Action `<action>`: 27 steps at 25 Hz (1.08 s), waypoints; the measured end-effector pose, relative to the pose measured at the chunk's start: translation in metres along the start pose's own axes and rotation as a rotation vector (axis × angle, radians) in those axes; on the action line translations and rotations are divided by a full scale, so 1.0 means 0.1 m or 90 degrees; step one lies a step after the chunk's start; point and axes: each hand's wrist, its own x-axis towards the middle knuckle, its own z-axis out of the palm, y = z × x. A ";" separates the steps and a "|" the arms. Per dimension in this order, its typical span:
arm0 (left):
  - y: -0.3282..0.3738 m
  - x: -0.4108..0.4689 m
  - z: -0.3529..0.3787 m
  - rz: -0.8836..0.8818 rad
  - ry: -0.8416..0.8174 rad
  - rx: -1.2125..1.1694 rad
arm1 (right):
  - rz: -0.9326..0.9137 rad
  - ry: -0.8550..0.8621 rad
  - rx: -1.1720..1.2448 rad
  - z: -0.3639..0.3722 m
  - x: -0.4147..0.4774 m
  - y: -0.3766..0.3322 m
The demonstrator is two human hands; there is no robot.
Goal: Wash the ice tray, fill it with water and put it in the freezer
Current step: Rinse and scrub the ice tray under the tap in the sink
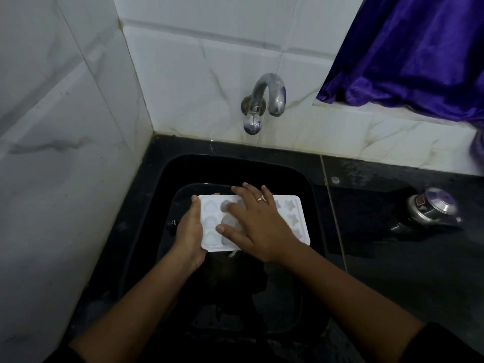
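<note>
White plastic tray [292, 220], lower centre of frame, held about level over the black sink [163, 176], below the tap [264, 100].

Left hand [189, 231] grips the tray's left short edge, fingers curled round it. Right hand [258, 226] lies flat on top with fingers spread across the middle cells and a ring on one finger. It holds nothing, only presses on the tray.

Step in hand, as I judge it: the washing, rubbing the cells by hand. No stream from the tap that I can make out, so no rinse under way.

To do it well:
- Left hand should hold firm so the tray neither twists nor slips into the basin.
- Right fingertips should work into each cell in turn, not just sweep the flat top. Shaped cells have corners that trap residue.
- The cells at the right end, clear of the hand, need the same.
- Rinse under running water and tip out before filling.

Tray's look: rectangular, rounded corners, thin flat rim, translucent white. Cells run three across the short side. The left column is rounded, shell- or heart-like; the right end shows stars. Middle cells by the fingers look greyer, water or shadow, cannot tell. No cracks seen. Probably light and somewhat flexible.

Elsewhere: steel vessel [432, 208] on the dark counter [392, 271] at right.
</note>
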 end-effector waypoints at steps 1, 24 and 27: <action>0.00 0.00 0.00 -0.005 -0.007 0.007 | 0.001 -0.004 -0.006 0.01 0.01 -0.01; -0.09 0.09 -0.12 -0.016 -0.026 0.002 | -0.014 -0.066 -0.036 -0.02 0.09 0.02; -0.09 0.13 -0.15 -0.006 -0.014 0.009 | -0.036 -0.065 -0.041 -0.01 0.06 0.06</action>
